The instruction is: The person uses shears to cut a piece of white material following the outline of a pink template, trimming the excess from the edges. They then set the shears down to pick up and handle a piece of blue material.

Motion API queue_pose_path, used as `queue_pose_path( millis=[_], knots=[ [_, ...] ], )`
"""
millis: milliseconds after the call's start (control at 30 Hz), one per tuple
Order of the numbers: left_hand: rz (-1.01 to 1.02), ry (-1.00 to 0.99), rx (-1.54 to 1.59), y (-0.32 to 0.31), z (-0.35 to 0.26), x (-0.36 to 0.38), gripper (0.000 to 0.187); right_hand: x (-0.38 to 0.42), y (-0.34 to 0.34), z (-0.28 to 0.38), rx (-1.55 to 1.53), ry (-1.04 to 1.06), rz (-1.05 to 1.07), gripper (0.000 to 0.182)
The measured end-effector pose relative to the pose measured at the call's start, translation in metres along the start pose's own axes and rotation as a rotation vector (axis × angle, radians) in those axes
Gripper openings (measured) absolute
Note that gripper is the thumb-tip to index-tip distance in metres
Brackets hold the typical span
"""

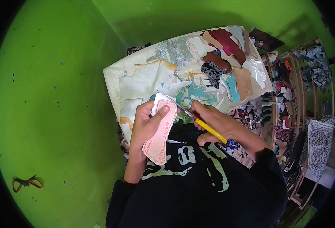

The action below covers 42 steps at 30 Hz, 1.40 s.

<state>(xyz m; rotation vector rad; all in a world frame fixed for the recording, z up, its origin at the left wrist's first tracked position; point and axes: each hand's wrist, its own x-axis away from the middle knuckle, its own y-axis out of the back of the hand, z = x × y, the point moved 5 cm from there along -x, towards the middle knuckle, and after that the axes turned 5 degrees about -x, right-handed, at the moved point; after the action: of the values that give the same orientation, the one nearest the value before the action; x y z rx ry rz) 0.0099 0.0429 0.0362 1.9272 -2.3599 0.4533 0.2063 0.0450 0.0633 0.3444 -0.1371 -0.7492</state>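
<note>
My left hand (pixel 146 123) grips a pinkish insole (pixel 163 131) with red PARATEX lettering, its thumb pressed on the upper part. White material (pixel 158 99) shows behind the insole's top edge. My right hand (pixel 216 121) is closed on a pair of scissors (pixel 211 131) with a yellow handle. Their blades reach up and left, along the top right edge of the insole and white material. Whether the blades are parted is hard to tell. Teal scraps (pixel 196 93) lie on the table just beyond both hands.
A pale-covered table (pixel 112 78) holds white sheets (pixel 137 83), a maroon piece (pixel 220 40), a brown piece (pixel 216 62) and tan pieces (pixel 242 83). Wooden racks (pixel 298 76) with stacked materials stand right, above many floor scraps. Red-handled scissors (pixel 26 183) hang on the green wall (pixel 53 114) at left.
</note>
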Motion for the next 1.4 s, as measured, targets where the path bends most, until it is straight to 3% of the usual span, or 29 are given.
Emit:
queue_pose_path(
  millis=[100, 200, 300, 533, 833, 1033, 1400],
  knots=[
    [-0.006, 0.003, -0.009, 0.003, 0.0, 0.001, 0.019, 0.004, 0.0, -0.004, 0.04, -0.231, 0.067, 0.079],
    [0.002, -0.001, -0.014, 0.005, 0.0, 0.002, 0.022, 0.005, 0.007, 0.003, 0.167, -0.155, -0.003, 0.08],
    [0.033, -0.002, -0.02, 0.005, -0.003, 0.005, 0.021, 0.003, 0.02, 0.002, 0.089, -0.161, 0.005, 0.084],
    [0.134, -0.136, -0.134, 0.003, 0.0, 0.003, 0.02, -0.001, 0.023, 0.033, 0.449, -0.003, 0.065, 0.095],
    [0.123, -0.016, -0.088, 0.006, -0.003, 0.013, 0.02, 0.003, 0.023, 0.026, 0.375, -0.092, 0.242, 0.097],
    [0.136, -0.091, -0.132, 0.005, -0.007, 0.014, 0.02, 0.0, 0.025, 0.043, 0.391, 0.181, 0.061, 0.105],
    [0.156, -0.055, -0.151, 0.002, -0.011, 0.021, 0.016, 0.004, 0.021, 0.033, 0.3, -0.003, 0.251, 0.09]
  ],
)
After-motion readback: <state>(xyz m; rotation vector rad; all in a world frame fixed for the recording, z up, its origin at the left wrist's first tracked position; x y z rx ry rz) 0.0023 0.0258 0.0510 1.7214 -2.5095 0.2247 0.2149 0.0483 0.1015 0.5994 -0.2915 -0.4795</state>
